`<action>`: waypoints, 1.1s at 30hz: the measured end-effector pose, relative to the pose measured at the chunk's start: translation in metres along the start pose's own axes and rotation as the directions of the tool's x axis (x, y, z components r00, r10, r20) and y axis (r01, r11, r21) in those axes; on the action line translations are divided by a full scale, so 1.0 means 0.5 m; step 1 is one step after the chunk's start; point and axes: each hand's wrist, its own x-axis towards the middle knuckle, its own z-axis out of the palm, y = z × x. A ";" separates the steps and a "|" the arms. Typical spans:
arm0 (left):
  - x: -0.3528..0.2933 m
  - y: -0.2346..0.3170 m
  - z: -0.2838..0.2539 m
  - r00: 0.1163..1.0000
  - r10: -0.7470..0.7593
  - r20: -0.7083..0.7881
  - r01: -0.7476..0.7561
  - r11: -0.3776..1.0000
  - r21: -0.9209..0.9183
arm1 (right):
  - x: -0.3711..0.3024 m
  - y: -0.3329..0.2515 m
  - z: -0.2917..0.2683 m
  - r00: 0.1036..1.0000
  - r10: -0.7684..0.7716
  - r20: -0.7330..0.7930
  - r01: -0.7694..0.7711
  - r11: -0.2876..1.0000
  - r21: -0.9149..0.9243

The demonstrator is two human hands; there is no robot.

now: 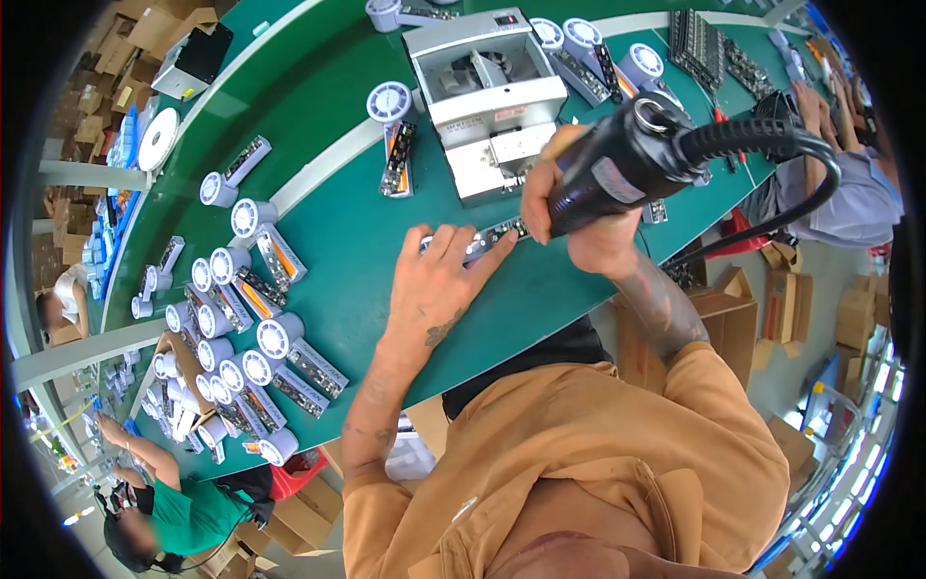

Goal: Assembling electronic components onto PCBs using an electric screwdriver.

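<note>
Green bench (357, 299): a grey screw feeder (497, 114) is set on it.
Left hand (429, 287): fingers are laid over a slim circuit board (506, 232).
Right hand (598, 243): wrapped round a black corded electric screwdriver (598, 183); tip hidden.
Slip hazard: components could be scraped if the board were loosely steadied.
Board: dark, component-studded, partly covered, between the hands.

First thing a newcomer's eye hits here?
The black tool in the right hand, its cable looping rightward. Left of it, the left hand rests on a narrow part; further left, pale-headed units crowd the green table, and a silver machine stands at top centre.
</note>
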 end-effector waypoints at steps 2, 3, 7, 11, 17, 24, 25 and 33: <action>-0.003 -0.003 0.011 0.998 0.045 -0.034 -0.044 0.999 0.028 | 0.011 -0.015 -0.004 0.998 -0.014 -0.059 0.016 0.999 0.038; 0.003 0.001 0.010 0.998 0.044 -0.033 -0.043 0.999 0.029 | 0.028 -0.032 0.000 0.996 -0.049 -0.073 0.057 0.993 0.099; 0.022 0.028 0.011 0.999 0.008 -0.041 -0.008 1.000 0.014 | 0.115 -0.050 0.011 0.963 -0.268 -0.022 0.266 0.961 -0.075; 0.028 0.021 0.009 0.982 -0.029 -0.186 0.021 0.999 -0.041 | 0.153 0.018 0.043 0.910 -0.414 -0.030 0.392 0.881 -0.265; -0.030 -0.010 -0.025 0.951 -0.207 -0.230 0.151 0.959 -0.239 | 0.094 -0.012 0.052 0.955 -0.261 -0.144 0.241 0.960 -0.145; -0.042 -0.024 -0.017 0.926 -0.301 -0.229 0.222 0.922 -0.316 | 0.070 0.019 0.110 0.981 -0.143 -0.132 0.142 0.990 -0.014; -0.041 -0.024 -0.018 0.923 -0.304 -0.235 0.220 0.920 -0.324 | 0.073 0.025 0.108 0.982 -0.151 -0.114 0.149 0.989 -0.022; -0.043 -0.030 -0.007 0.924 -0.290 -0.251 0.193 0.917 -0.350 | 0.066 0.065 0.096 0.978 -0.195 -0.071 0.205 0.964 0.170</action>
